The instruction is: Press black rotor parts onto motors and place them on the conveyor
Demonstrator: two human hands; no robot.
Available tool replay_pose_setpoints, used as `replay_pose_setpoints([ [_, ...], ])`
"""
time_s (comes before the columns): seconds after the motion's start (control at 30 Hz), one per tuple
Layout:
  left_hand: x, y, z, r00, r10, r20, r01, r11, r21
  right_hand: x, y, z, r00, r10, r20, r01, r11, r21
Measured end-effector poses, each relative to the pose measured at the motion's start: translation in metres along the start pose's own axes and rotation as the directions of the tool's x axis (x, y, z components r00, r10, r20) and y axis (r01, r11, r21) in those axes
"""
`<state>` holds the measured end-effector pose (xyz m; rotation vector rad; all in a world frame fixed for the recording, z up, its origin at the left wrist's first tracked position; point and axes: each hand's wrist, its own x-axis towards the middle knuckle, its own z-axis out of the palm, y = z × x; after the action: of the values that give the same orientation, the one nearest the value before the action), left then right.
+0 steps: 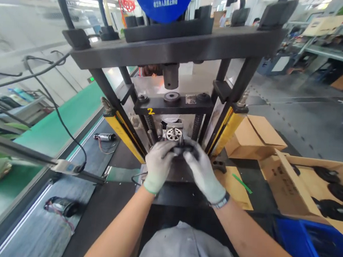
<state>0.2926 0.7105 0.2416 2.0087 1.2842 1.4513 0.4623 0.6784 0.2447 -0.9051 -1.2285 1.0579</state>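
My left hand (159, 161), in a white glove, has its fingers curled at the front of the press (166, 50). Opposite it, my right hand (202, 167), gloved too and slightly blurred, pinches a small black part (184, 149). The fingers of both hands meet around this part, which they largely cover, so its exact kind does not show. Just beyond my fingertips a silver spoked wheel-like piece (173, 134) stands in the press, below the black crossbar (173, 106) marked with a yellow 2.
Yellow guards (125, 136) flank the press opening. Silver-and-black motors with wires, one a motor (61, 206), lie on the conveyor at left. At right stand an open carton (286, 186) with black wheels and a blue bin (302, 244). A cable (61, 119) hangs at left.
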Motion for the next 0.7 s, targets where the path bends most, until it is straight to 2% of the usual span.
replay_pose_setpoints([
  [0.07,0.024,-0.011,0.009,0.999,0.007,-0.047,-0.006,1.000,0.007,0.036,0.017,0.002,0.989,-0.146,-0.036,0.144,0.988,-0.060],
  [0.13,0.045,-0.028,0.022,0.996,-0.037,-0.087,0.029,0.996,-0.082,0.070,0.041,0.003,0.966,-0.253,-0.050,0.247,0.965,-0.091],
  [0.23,0.062,-0.060,0.046,0.985,-0.150,-0.085,0.119,0.947,-0.299,0.109,0.078,0.003,0.942,-0.331,-0.052,0.323,0.938,-0.126],
  [0.3,0.063,-0.078,0.060,0.973,-0.214,-0.086,0.158,0.888,-0.432,0.123,0.098,0.003,0.938,-0.343,-0.045,0.337,0.936,-0.104],
  [0.37,0.060,-0.090,0.070,0.959,-0.268,-0.087,0.183,0.828,-0.530,0.130,0.111,0.004,0.940,-0.337,-0.047,0.334,0.941,-0.060],
  [0.47,0.053,-0.096,0.077,0.946,-0.315,-0.077,0.204,0.763,-0.613,0.131,0.119,0.004,0.949,-0.307,-0.068,0.307,0.952,-0.019],
  [0.7,0.050,-0.093,0.077,0.963,-0.268,-0.038,0.170,0.708,-0.686,0.124,0.116,0.006,0.943,-0.322,-0.088,0.323,0.946,-0.004],
])
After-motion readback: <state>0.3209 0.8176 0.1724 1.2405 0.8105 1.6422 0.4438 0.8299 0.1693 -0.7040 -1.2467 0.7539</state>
